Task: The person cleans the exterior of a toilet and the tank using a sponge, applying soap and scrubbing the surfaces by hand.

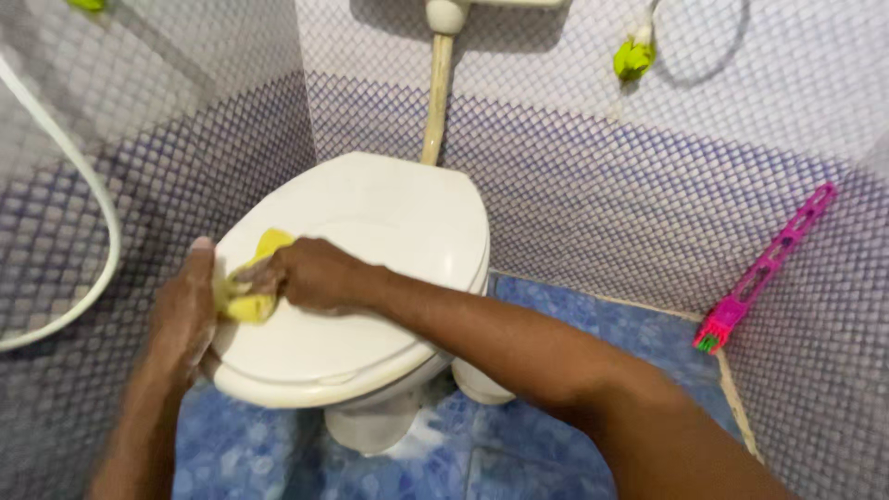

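Your yellow sponge (254, 282) is looking soft, wet and a little crumpled, lying at the left edge of the closed toilet lid (389, 231). Its long axis is running from the lid's left rim up toward the back, with the free end pointing at the rear wall. Your right hand (310, 275) is closing its fingers over the sponge and pressing it onto the lid. Your left hand (183, 310) is lying flat and open against the lid's left rim, soapy, just beside the sponge, holding nothing. A pink brush (764, 268) is leaning against the right wall.
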